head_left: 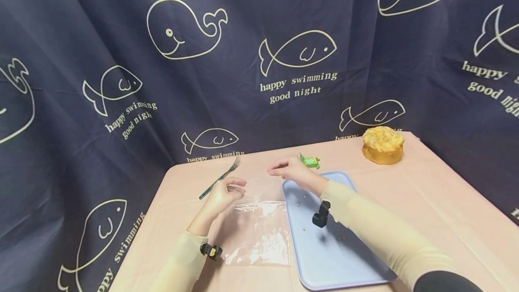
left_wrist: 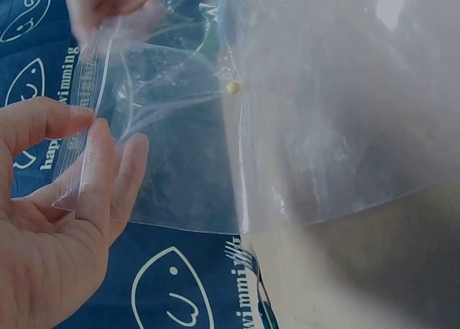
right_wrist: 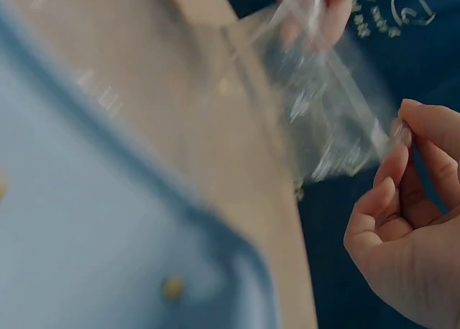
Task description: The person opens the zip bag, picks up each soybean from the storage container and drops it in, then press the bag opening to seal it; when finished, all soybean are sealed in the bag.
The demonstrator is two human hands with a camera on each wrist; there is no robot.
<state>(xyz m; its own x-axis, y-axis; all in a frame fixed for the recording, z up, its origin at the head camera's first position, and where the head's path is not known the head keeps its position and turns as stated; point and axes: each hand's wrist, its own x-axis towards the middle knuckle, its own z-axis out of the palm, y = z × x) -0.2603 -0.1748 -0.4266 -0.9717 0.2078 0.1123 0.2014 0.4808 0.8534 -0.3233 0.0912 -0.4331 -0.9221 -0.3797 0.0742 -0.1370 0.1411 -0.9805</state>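
Observation:
A clear zip bag (head_left: 259, 238) lies partly on the table, its zip end lifted. My left hand (head_left: 225, 195) pinches that end between thumb and fingers, as the left wrist view shows. On the other side of the opening, my right hand (head_left: 293, 170) pinches the bag's edge with thumb and forefinger. A small round yellowish bead or bean (left_wrist: 233, 88) shows at the bag in the left wrist view; whether it is inside cannot be told. Beside the bag is a pale blue tray (head_left: 336, 265), with several small yellowish pieces (head_left: 304, 229) scattered on it.
A fork (head_left: 219, 178) with a dark green handle lies left of the bag. Behind the tray sits a small green packet (head_left: 310, 161). A round golden bread or cake (head_left: 383, 145) stands at the back right. A dark blue printed curtain (head_left: 251, 116) hangs behind the table.

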